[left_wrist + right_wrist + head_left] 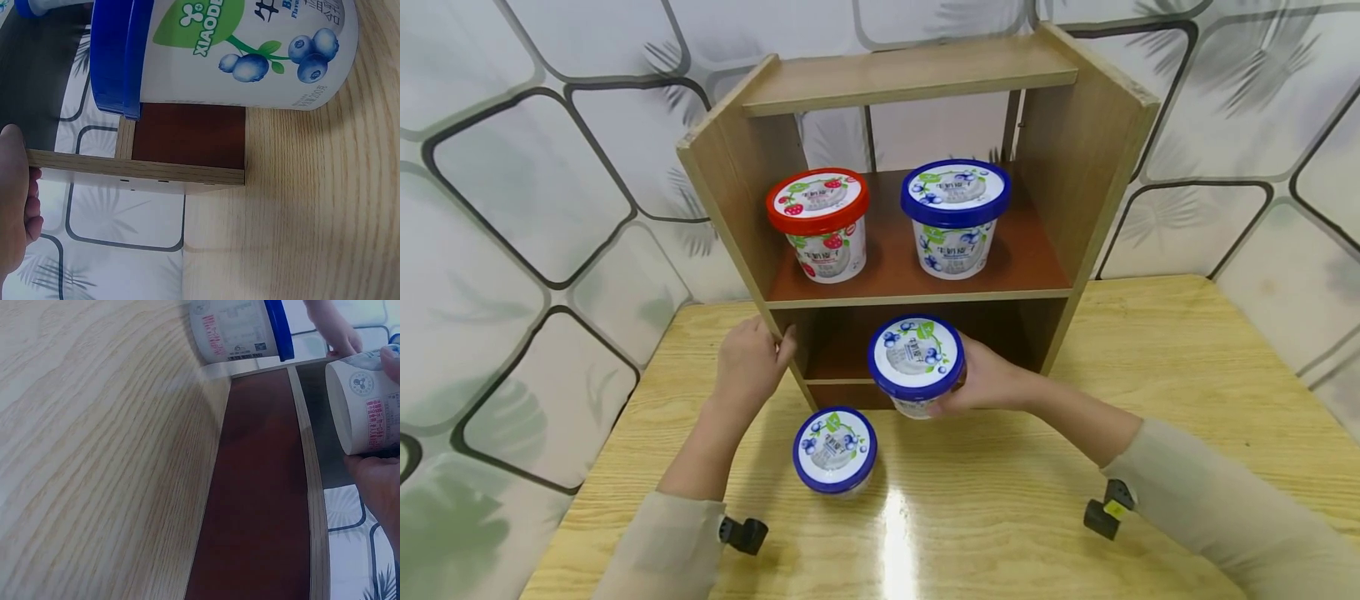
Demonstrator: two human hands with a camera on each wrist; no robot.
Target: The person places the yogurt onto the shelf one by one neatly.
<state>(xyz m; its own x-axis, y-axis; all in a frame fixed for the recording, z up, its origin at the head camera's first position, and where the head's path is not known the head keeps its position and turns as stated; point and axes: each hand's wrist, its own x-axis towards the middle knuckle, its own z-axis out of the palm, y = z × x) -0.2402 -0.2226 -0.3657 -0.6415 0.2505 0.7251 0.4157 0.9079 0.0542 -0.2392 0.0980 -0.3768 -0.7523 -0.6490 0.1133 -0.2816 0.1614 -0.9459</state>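
My right hand (pixel 981 375) holds a blue-lidded blueberry pudding tub (pixel 916 354) by its side, upright in front of the lower opening of a small wooden shelf (pixel 925 302). In the right wrist view the pale base of this tub (pixel 365 400) shows above the shelf's bottom board. My left hand (pixel 751 358) grips the shelf's left side panel, its thumb at the front edge and its fingers behind the panel, as the left wrist view of the hand (pixel 14 203) shows. A second blueberry tub (pixel 835 450) stands on the table before the shelf's left corner.
On the shelf's middle board stand a red-lidded strawberry tub (pixel 823 225) at left and another blue-lidded tub (pixel 955 218) at right. The shelf stands on a wood-grain table (pixel 1000 517), near a patterned fabric backdrop (pixel 535 192).
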